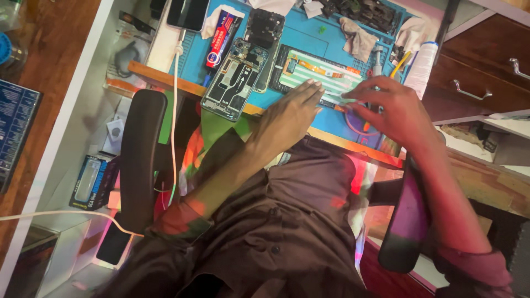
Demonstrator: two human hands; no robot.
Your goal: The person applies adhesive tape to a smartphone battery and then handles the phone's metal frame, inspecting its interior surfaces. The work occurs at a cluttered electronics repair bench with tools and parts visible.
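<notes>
Two opened phones are seen on the blue mat of the surface. The nearer phone, flat with a green ribbed inside, is pressed by the flat, open left hand; the right hand is curled at its edge, grip unclear. The other phone lies just left, beside a white cable.

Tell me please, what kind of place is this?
Probably a phone repair bench. An opened phone with its inner parts bare lies on a blue work mat, and the left hand and right hand work on another phone panel. Small tools stand nearby.
</notes>
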